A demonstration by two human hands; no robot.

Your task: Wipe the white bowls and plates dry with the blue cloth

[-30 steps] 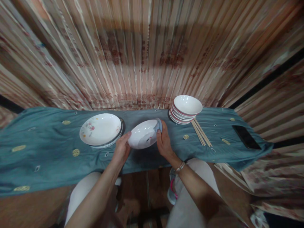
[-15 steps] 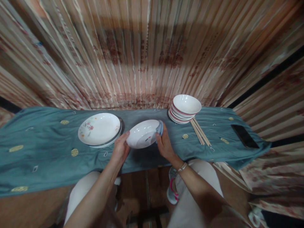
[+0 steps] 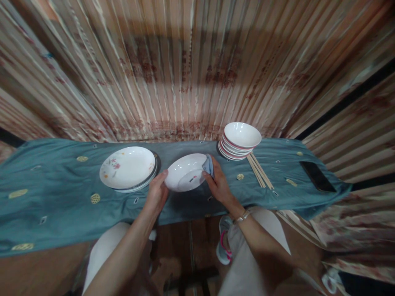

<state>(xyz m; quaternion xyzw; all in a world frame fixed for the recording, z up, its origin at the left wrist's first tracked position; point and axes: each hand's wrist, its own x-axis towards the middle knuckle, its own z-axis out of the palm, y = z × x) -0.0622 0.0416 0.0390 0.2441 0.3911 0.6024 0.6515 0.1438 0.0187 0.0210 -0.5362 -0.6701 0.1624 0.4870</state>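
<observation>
We hold a white dish [image 3: 182, 174] between our two hands, tilted, just above the near middle of a teal-covered tabletop [image 3: 68, 181]. Our left hand [image 3: 158, 190] has its fingers pinching the left edge of the dish, the thumb lying on the face turned up to us and the others mostly hidden beneath. Our right hand [image 3: 219, 181] has its fingers closed around a blue cloth [image 3: 209, 165], which is folded over the right edge of the dish, so the cloth sits between the grip and the rim. A ring and a small dark and red mark show on the upturned face; we cannot tell whether that is the inside or the base. Left of our hands is a stack of plates [image 3: 128, 167], the top one flowered in pink and orange. To the right, towards the back, stands a leaning stack of bowls [image 3: 240, 139] with red bands, and some chopsticks [image 3: 260, 172] lie beside it, pointing towards us. Farther right, well apart, lies a flat black phone-like object [image 3: 317, 176]. A pleated curtain [image 3: 191, 82] hangs behind.
</observation>
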